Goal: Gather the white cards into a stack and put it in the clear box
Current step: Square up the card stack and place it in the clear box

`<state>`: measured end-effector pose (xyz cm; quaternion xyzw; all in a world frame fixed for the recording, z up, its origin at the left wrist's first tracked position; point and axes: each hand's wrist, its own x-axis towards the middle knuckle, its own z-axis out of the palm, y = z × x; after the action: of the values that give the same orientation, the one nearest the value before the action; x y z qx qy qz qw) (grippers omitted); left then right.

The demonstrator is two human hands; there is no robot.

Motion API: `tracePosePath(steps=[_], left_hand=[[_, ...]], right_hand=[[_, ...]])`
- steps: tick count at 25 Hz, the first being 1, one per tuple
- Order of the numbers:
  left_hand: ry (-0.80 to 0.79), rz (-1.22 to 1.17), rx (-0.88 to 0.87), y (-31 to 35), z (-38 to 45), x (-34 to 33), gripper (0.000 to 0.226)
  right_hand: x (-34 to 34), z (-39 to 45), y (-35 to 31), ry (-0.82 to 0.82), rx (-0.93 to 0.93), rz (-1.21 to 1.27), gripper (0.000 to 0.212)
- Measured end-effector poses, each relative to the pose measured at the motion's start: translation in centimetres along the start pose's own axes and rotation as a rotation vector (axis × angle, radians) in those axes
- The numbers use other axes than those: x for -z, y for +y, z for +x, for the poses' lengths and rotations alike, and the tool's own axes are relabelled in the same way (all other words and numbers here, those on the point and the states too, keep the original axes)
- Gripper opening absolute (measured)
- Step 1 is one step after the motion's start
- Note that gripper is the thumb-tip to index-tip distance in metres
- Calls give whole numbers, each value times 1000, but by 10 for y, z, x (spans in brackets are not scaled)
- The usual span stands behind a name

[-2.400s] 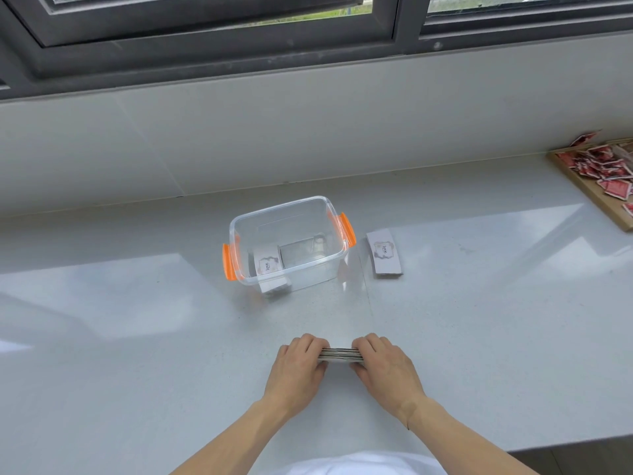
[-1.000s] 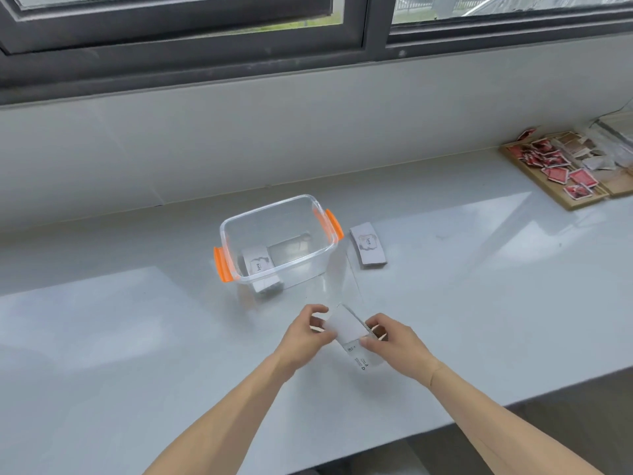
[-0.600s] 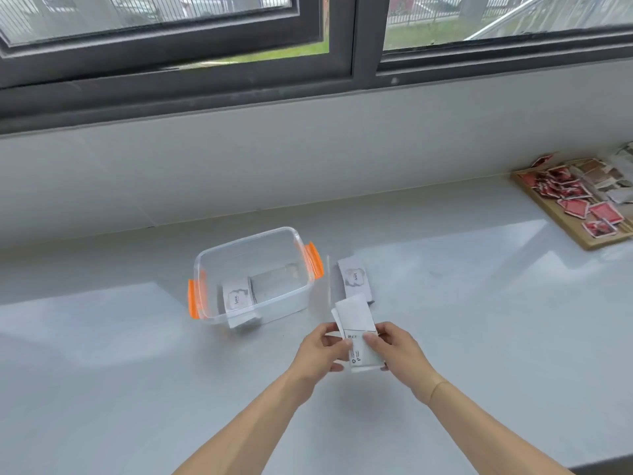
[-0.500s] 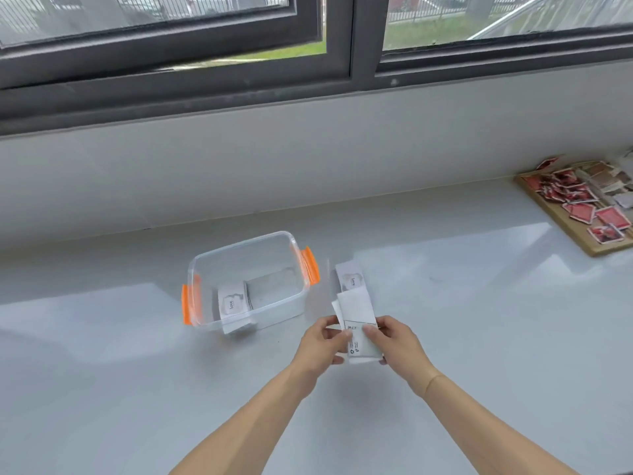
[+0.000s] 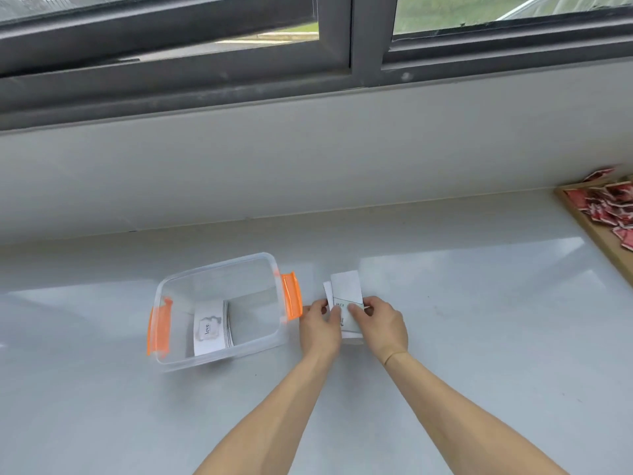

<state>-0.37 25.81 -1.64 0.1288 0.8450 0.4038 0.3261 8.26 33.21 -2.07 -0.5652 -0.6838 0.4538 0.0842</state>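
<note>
Both hands hold a bundle of white cards (image 5: 346, 290) just right of the clear box (image 5: 219, 269). My left hand (image 5: 320, 325) pinches the bundle's left edge and my right hand (image 5: 380, 323) grips its right side. The cards are uneven, with one sticking out at the far end. The clear box has orange latches (image 5: 291, 299) on its two short sides. Inside it a stack of white cards (image 5: 212, 327) lies flat, the top one printed "love". A separate pile on the counter beneath the held cards is hidden from me.
A pale grey counter (image 5: 479, 337) runs under a window sill. At the far right a wooden tray (image 5: 603, 241) carries several red packets (image 5: 613, 207). The wall rises right behind the box.
My hands have carried the cards away from the counter's near edge, up and forward, to a spot beside the box's right latch. The loose pile that lay there is now covered.
</note>
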Motion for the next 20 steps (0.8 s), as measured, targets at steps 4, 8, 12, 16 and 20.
tracePosePath(steps=[4, 8, 12, 16, 20], left_hand=[[-1, 145, -20, -9, 12, -5, 18], [-22, 255, 0, -10, 17, -8, 20], [-76, 284, 33, -5, 17, -10, 22], [-152, 92, 191, -4, 13, -1, 26], [-278, -49, 276, -13, -11, 17, 23]], right_hand=[[-13, 5, 9, 67, -12, -137, 26], [-17, 8, 13, 19, -90, -65, 33], [-13, 10, 9, -86, -143, 13, 31], [-14, -3, 4, -168, -198, 108, 17], [-14, -36, 17, -192, -215, 256, 24]])
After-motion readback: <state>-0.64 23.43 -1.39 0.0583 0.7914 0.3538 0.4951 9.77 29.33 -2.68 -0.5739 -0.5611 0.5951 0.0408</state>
